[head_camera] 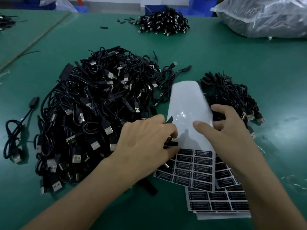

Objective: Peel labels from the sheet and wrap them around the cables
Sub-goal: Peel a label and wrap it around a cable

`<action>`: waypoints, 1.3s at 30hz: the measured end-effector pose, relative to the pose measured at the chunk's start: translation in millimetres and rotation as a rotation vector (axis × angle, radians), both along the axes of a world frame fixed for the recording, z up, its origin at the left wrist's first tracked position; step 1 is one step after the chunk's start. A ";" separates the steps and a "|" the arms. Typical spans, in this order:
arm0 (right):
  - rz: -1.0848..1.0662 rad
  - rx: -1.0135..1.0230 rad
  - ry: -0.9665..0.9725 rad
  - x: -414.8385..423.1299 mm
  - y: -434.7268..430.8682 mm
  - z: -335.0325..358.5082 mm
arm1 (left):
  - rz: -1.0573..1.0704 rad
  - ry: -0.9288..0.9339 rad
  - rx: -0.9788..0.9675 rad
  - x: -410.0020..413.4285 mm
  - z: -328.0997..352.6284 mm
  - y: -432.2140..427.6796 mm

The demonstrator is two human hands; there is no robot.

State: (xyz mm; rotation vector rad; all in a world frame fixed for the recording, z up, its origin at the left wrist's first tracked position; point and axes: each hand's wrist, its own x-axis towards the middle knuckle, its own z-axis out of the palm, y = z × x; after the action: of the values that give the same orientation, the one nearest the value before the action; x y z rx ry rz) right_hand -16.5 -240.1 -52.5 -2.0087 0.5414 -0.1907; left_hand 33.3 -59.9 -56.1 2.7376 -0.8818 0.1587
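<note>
A label sheet (187, 105) lies on the green table, its upper part bare glossy white backing and its lower part rows of black labels (194, 168). My right hand (222, 130) pinches the sheet's right edge, thumb on top and fingers behind it. At the sheet's left edge, my left hand (146, 141) curls its fingers around a black cable piece (170, 120) that sticks out between the fingertips. A large heap of black USB cables (93, 110) fills the table to the left. More label sheets (219, 202) are stacked underneath.
A smaller bundle of cables (232, 95) sits right of the sheet. Another cable pile (164, 22) lies at the far middle, and a clear plastic bag (265, 17) at the far right. One loose cable (15, 130) lies at the left. Blue bins (149, 9) stand behind.
</note>
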 end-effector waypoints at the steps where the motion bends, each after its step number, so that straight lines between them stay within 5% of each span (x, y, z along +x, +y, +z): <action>1: 0.018 0.071 0.008 1.0 0.3 -0.2 | -0.001 -0.004 0.015 -0.4 1.0 -0.4; 4: 0.101 0.212 0.025 1.9 -0.1 -3.6 | 0.011 -0.007 0.051 -1.5 1.8 -0.7; 20: 0.338 0.188 -0.062 7.7 1.1 -18.9 | 0.059 -0.030 0.032 -1.5 -1.8 -3.1; 39: 0.303 0.292 0.043 7.2 -0.4 -18.3 | 0.012 0.163 -0.018 15.5 1.3 7.3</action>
State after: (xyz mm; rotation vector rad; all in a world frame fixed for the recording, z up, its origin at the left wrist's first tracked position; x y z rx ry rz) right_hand -9.3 -240.4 -70.8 -1.7841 0.2672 0.1118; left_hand 48.8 -52.6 -54.8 2.6935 -0.8153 -0.0533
